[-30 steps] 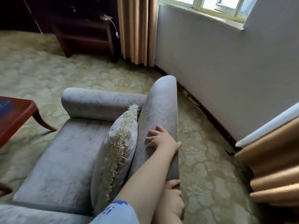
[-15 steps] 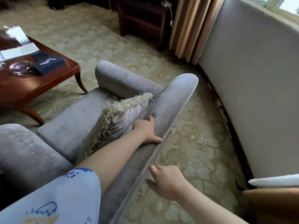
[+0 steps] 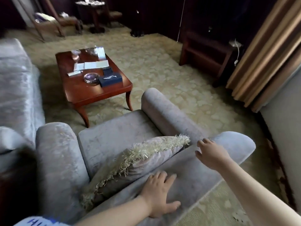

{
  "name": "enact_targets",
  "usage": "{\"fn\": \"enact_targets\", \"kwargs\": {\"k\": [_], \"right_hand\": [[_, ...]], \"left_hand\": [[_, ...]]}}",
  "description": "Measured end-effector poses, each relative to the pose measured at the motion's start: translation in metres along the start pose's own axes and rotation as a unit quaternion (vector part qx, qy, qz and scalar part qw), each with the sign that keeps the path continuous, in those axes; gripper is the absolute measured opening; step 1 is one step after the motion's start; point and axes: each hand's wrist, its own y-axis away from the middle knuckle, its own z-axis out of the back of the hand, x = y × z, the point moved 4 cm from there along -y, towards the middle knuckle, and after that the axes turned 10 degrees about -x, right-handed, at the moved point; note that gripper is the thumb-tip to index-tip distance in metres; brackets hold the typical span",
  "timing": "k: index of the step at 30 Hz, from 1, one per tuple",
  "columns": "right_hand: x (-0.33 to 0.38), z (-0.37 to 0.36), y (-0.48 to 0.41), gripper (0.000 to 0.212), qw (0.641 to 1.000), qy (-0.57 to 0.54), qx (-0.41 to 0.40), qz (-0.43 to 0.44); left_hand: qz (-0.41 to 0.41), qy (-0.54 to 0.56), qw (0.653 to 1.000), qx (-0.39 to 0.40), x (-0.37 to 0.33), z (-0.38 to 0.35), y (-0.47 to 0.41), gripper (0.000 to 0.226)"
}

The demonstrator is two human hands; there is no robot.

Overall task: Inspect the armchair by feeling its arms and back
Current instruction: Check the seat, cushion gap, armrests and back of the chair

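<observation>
The grey armchair (image 3: 123, 137) is seen from behind and above, its seat facing away toward the patterned carpet (image 3: 162, 66), and its back (image 3: 195, 180) runs across the lower middle of the view. The left hand (image 3: 158, 195) is laid flat on the top of the back, palm down, fingers spread wide and pressed onto the fabric, nothing gripped. Further along the same back, nearer its rounded end, the right hand (image 3: 211, 154) is held with fingers loosely parted and curled; the fingertips (image 3: 205, 141) seem to be at the upholstery, though whether the palm is touching cannot be told. Nothing is held in it either. A fringed cushion (image 3: 140, 162) is propped on the seat against the inside of the back, its pale fringe just beside both hands. The two rolled arms are seen either side of the seat: one arm (image 3: 169, 115) on the right of the view, meeting the back near the right hand, and the other arm (image 3: 60, 162) on the left. A reddish wooden coffee table (image 3: 97, 93) is placed on the carpet just beyond the seat, with papers, a glass dish and a dark box on it. Tan curtains (image 3: 267, 59) are hung at the upper right.
</observation>
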Motion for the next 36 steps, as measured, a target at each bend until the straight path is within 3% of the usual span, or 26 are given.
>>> {"fn": "enact_targets", "kwargs": {"k": [4,6,8,11,14,17,23,27,36], "right_hand": [[0.007,-0.025,-0.051,0.036,0.996,-0.039,0.076,0.025],[0.012,-0.040,-0.058,0.035,0.992,-0.064,0.105,0.036],[0.016,-0.058,-0.056,0.037,0.988,-0.060,0.128,0.062],[0.020,-0.078,-0.059,0.042,0.976,-0.009,0.178,0.128],[0.023,-0.085,-0.074,0.052,0.953,0.009,0.255,0.162],[0.028,-0.091,-0.087,0.060,0.946,0.044,0.261,0.189],[0.027,-0.100,-0.079,0.054,0.953,-0.049,0.231,0.190],[0.020,-0.098,-0.073,0.060,0.930,-0.060,0.257,0.255],[0.001,-0.113,-0.035,0.062,0.912,-0.023,0.299,0.282]], "left_hand": [[0.001,-0.023,0.996,-0.085,0.003,0.004,-0.001,0.078],[0.042,0.065,0.994,-0.076,0.007,0.005,-0.006,0.076],[0.168,0.151,0.973,-0.037,0.021,0.000,-0.018,0.076],[0.403,0.159,0.901,0.029,0.044,-0.009,-0.027,0.067],[0.493,0.147,0.853,0.082,0.046,-0.011,-0.030,0.078],[0.562,0.130,0.812,0.086,0.038,-0.013,-0.035,0.078],[0.606,0.069,0.792,0.022,0.025,-0.008,-0.034,0.050],[0.619,0.028,0.783,0.049,0.009,-0.004,-0.024,0.062],[0.597,0.048,0.790,0.132,-0.029,-0.014,-0.008,0.070]]}}
